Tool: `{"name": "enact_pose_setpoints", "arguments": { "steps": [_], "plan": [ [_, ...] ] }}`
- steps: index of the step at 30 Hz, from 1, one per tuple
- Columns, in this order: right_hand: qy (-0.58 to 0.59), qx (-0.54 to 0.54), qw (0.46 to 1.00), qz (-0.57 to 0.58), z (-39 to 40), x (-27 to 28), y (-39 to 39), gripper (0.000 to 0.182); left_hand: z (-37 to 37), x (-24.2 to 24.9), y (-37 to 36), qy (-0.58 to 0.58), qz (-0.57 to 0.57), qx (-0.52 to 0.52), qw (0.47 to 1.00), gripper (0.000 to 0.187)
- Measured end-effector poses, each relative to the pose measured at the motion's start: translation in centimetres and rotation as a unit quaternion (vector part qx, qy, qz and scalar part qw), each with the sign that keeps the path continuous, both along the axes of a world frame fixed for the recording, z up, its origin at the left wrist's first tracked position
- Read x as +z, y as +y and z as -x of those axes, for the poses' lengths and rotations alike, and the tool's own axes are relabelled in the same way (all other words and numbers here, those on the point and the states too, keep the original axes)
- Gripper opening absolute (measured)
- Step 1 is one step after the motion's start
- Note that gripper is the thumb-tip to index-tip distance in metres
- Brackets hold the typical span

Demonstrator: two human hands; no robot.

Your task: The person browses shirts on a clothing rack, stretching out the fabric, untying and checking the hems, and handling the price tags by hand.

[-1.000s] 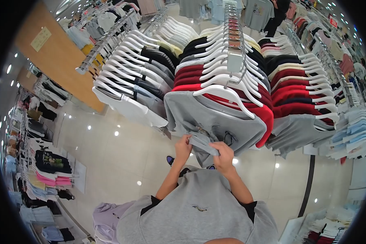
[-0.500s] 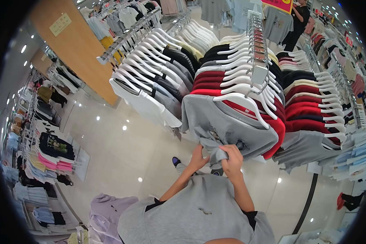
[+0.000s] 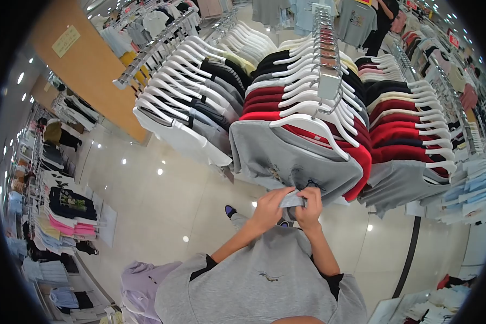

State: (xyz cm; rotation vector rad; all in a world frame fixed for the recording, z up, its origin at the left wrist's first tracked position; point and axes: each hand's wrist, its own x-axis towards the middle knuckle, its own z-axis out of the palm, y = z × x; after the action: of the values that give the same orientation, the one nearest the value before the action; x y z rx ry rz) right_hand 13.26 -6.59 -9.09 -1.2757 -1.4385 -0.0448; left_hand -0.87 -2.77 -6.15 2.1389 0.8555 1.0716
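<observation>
Grey shirt (image 3: 254, 146) on the front white hanger (image 3: 326, 130), its lower edge already gathered.
The bunched fabric is pinched between the nearly closed left hand (image 3: 267, 209) and right hand (image 3: 309, 210), close together; the upper part is left spread, unfolded.

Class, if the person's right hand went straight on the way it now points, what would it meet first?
Probably the hanging front of the grey shirt, whose cloth the right hand pinches, though depth is unclear.
</observation>
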Motion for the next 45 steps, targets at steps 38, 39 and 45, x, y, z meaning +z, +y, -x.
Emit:
{"name": "enact_pose_setpoints", "arguments": {
  "steps": [38,39,45],
  "plan": [
    [0.077,-0.037,0.986,0.144,-1.2,-5.5,-2.4,0.026,-1.2,-9.0,0.4,0.164,0.08,-0.023,0.983,0.036],
    [0.062,-0.091,0.988,0.11,-1.7,-6.0,-2.4,0.028,-1.3,-7.3,0.8,0.109,0.072,-0.024,0.991,0.032],
    [0.199,-0.109,0.966,0.123,-4.6,-15.1,-1.1,0.023,-4.1,-3.4,-1.1,0.03,0.058,-0.102,0.993,0.019]
  ]
}}
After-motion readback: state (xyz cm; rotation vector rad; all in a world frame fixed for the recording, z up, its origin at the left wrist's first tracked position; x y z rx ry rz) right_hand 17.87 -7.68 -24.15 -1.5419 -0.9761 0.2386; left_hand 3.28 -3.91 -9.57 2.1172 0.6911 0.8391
